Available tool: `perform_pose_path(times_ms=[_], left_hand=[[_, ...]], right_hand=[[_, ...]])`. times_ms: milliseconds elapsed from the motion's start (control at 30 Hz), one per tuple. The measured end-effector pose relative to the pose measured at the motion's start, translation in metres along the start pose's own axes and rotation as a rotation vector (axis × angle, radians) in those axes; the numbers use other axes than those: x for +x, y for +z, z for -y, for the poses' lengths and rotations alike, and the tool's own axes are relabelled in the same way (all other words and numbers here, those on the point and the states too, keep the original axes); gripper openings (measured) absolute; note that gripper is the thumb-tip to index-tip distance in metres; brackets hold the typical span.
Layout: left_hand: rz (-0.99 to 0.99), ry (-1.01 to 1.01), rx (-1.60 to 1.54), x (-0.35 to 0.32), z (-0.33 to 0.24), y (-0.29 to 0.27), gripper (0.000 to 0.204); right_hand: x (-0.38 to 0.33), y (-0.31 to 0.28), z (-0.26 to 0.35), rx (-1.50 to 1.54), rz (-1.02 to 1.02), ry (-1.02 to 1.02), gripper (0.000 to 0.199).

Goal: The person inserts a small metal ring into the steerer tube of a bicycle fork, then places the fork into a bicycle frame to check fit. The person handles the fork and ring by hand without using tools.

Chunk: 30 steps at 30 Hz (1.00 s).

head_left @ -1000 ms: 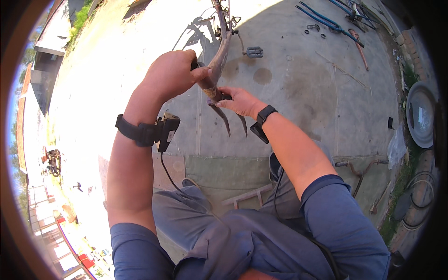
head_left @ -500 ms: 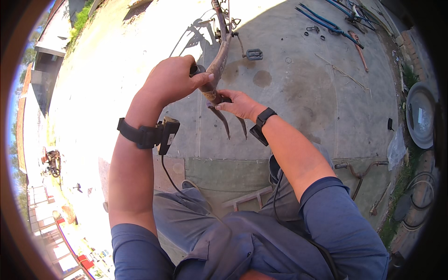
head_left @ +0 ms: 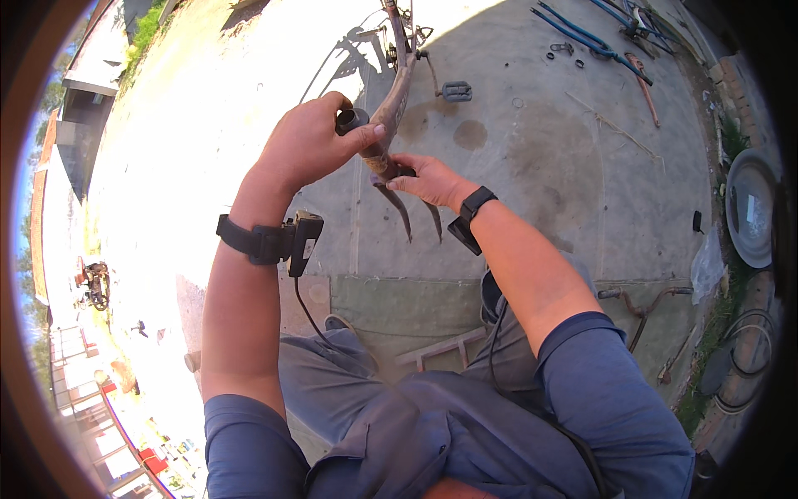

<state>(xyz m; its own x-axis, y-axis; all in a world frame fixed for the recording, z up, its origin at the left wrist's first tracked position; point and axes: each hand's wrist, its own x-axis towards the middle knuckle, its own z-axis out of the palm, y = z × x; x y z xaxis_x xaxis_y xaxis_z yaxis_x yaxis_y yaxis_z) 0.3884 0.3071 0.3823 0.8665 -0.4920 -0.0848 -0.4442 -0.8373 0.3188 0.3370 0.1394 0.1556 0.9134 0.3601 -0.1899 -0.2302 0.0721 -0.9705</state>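
**A:** So what's the person got there? Looks like a rusty bike frame (head_left: pixel 397 100) stood up in front of them on the concrete floor (head_left: pixel 532 166).

**B:** Yep, brown and pretty worn. The left hand (head_left: pixel 312 141) is curled around the top end of it, thumb pressed along the tube right beside the short open dark tube end (head_left: pixel 351 120). Fingers are clenched on the frame, not loose.

**A:** And the other one?

**B:** Right hand (head_left: pixel 426 179) sits just below, fingers wrapped on the frame where the two thin dark prongs (head_left: pixel 416 218) hang down. So both hands grasp the same piece, nearly touching each other.

**A:** Both wrists have stuff strapped on.

**B:** Left one has a black band with a small boxy device (head_left: pixel 301 241) and a cable running down from it. Right wrist has a black watch-like band (head_left: pixel 475 202).

**A:** Anything else lying about?

**B:** A grey pedal (head_left: pixel 456 90) on the concrete near the frame, next to a couple of dark stains. Blue tubes (head_left: pixel 582 37) and small loose parts well off at the top right. A rusty handlebar (head_left: pixel 644 301) lies by the person's right leg, and a round metal basin (head_left: pixel 748 208) sits at the far right edge. Person's in a blue shirt and grey trousers.
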Motion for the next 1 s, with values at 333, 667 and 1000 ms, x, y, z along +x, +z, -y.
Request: perform_pose_path(times_ms=[333,667,1000], left_hand=[[-0.52,-0.306,-0.871,-0.008,-0.013,0.086,0.048],[-0.4,-0.151,-1.196,0.003,-0.006,0.086,0.026],[-0.421,-0.11,-1.261,0.001,-0.002,0.086,0.039]], right_hand=[[0.003,-0.001,-0.009,0.01,0.042,-0.047,0.056],[0.0,-0.002,-0.005,0.055,0.036,-0.023,0.057],[-0.002,-0.003,0.001,0.013,0.034,-0.012,0.058]])
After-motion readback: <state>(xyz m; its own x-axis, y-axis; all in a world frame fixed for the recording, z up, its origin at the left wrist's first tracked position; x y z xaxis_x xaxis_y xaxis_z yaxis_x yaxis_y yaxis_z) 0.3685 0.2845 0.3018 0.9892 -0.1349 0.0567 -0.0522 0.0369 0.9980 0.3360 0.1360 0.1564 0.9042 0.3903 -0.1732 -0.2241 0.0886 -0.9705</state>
